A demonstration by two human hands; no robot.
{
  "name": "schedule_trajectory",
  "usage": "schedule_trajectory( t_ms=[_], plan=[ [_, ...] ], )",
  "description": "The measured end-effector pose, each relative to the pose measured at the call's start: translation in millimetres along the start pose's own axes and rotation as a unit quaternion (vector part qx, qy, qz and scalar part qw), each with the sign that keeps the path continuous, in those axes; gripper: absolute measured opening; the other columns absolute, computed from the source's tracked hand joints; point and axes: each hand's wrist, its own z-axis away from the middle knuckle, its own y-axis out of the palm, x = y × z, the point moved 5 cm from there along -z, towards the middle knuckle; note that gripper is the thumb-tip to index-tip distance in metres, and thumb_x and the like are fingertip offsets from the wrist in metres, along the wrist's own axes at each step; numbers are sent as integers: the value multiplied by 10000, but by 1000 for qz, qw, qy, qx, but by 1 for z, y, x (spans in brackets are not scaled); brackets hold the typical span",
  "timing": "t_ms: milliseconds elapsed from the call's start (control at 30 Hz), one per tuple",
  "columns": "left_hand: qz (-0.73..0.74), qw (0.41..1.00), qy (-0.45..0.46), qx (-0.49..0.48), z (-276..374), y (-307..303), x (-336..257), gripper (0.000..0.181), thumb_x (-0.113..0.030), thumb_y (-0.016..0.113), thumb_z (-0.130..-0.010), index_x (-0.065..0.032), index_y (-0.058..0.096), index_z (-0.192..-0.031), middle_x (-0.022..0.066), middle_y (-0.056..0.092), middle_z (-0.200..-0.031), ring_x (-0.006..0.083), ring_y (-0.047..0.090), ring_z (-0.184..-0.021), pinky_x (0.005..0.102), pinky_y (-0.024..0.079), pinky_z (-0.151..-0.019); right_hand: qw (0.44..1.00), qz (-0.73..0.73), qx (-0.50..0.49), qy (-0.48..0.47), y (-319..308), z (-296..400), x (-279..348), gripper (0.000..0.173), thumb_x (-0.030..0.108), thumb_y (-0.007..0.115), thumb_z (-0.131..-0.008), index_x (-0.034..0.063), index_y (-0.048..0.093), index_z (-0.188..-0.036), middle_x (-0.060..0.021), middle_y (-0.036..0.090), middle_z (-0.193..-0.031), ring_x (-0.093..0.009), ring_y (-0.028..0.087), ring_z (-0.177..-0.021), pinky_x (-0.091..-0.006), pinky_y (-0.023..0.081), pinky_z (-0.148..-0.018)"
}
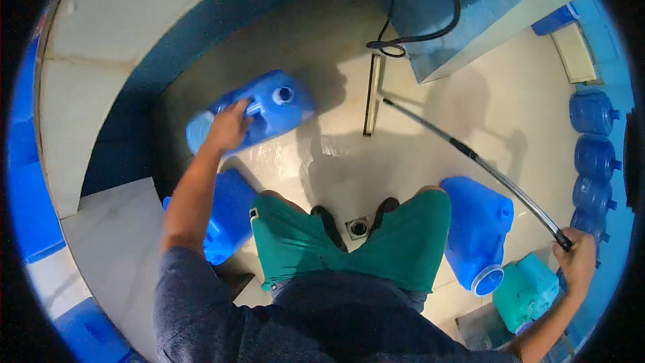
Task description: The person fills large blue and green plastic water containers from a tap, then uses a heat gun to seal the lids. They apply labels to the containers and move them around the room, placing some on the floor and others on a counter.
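Observation:
My left hand is closed around the handle of a blue plastic water container, whose small neck opening faces up. At the far right, my right hand grips the end of a metal pole. The pole slants down to a floor squeegee that rests on the wet tiled floor in front of me. One more blue container is beside my left knee, partly hidden by my forearm. Another blue container, with a white-rimmed cap, lies by my right knee.
A floor drain lies between my feet. A black hose hangs over a blue-sided ledge. Several round water bottles line the right wall, with green containers near my right forearm. A pale counter stands at left.

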Motion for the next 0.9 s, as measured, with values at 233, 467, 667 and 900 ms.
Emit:
schedule_trajectory(
  t_ms=[233,467,667,900],
  plan=[
    [-265,907,326,-20,-177,2,-137,274,-261,532,-978,-125,677,-1167,171,630,-1243,381,577,-1179,465,463,-1023,999,21,-1,-26,38,-9,-26,302,218,881,-545,31,705,-704,-158,605,-641,-338,609,-618,-410,451,-592],
    [-183,925,292,-162,-261,23,-233,392,-224,495,-991,-216,563,-1377,125,571,-1371,346,470,-1346,480,402,-1109,994,-47,89,48,63,38,3,337,332,852,-664,38,703,-733,-177,544,-587,-366,583,-583,-421,435,-563],
    [158,980,113,-28,-320,61,-229,680,-186,551,-985,-218,276,-1606,152,334,-1620,425,487,-1361,473,429,-1118,998,-45,30,35,59,102,25,404,374,799,-769,-4,654,-765,-160,452,-565,-303,472,-506,-411,345,-512],
    [202,963,127,-128,-224,87,-243,890,-399,675,-940,-76,193,-1615,299,159,-1647,453,225,-1512,465,302,-1214,991,-130,34,11,75,125,56,334,119,716,-866,-12,670,-1170,-239,699,-947,-402,632,-752,-448,495,-737]
  ],
)
